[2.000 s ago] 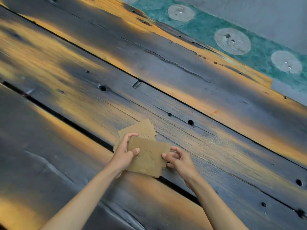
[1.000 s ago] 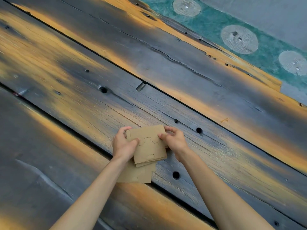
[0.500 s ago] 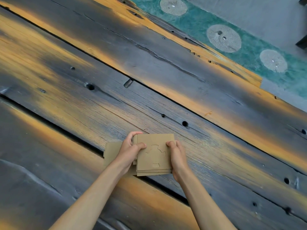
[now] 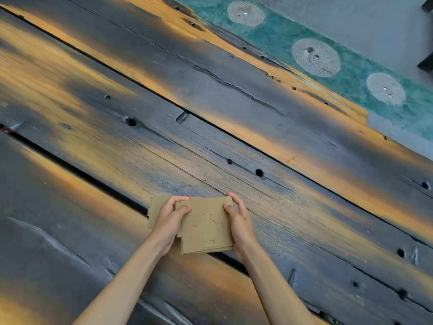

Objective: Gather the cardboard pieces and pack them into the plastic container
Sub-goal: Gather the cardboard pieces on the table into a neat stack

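Both hands, left hand [image 4: 169, 223] and right hand [image 4: 239, 223], clamp the cardboard stack [image 4: 206, 227] by opposite edges above bare planks [image 4: 210, 95].

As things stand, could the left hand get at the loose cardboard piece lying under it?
Probably yes. The loose cardboard piece lies flat on the wooden table, partly under the left hand, with nothing on top. But that hand and the right hand both grip the cardboard stack, so it must let go first.
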{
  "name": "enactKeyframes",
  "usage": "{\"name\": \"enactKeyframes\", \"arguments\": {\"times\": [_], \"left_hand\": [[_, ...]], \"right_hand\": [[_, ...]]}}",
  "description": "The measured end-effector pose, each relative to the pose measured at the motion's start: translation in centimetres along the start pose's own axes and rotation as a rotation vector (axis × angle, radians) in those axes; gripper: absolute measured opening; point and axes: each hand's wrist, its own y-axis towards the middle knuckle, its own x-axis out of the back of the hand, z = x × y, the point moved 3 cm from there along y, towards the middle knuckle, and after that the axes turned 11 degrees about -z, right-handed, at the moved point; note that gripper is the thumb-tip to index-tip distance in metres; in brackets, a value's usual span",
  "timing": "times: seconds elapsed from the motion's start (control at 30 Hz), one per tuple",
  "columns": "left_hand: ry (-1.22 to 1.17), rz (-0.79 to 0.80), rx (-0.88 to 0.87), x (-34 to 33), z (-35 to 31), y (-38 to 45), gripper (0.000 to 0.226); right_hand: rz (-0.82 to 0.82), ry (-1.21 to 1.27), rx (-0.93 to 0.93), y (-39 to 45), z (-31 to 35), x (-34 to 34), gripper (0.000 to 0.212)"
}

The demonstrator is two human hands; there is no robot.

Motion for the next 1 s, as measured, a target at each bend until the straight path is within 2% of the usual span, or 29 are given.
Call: {"name": "enactKeyframes", "arguments": {"times": [0.27,0.47,0.6,0.83,1.0], "left_hand": [[0.005,-0.183,-0.044,3.3,1.4,0.6,0.046],[0.278,-0.295,-0.140,5.5,1.9,1.5,0.054],[0.459,-0.408,-0.206,6.1,1.8,1.4,0.051],[0.416,-0.371,-0.158,7.0,1.8,2.1,0.048],[0.366,-0.369,-0.173,7.0,2.0,1.5,0.052]], "right_hand": [[-0.080,0.011,0.065,-0.3,-1.9,-3.1,0.040],[-0.123,-0.178,0.183,-0.6,-2.5,-6.1,0.039],[-0.155,-0.299,0.199,-0.6,-2.9,-7.7,0.049],[-0.158,-0.334,0.218,-0.6,-3.8,-8.2,0.056],[-0.179,-0.306,0.178,-0.3,-3.8,-7.3,0.045]]}}
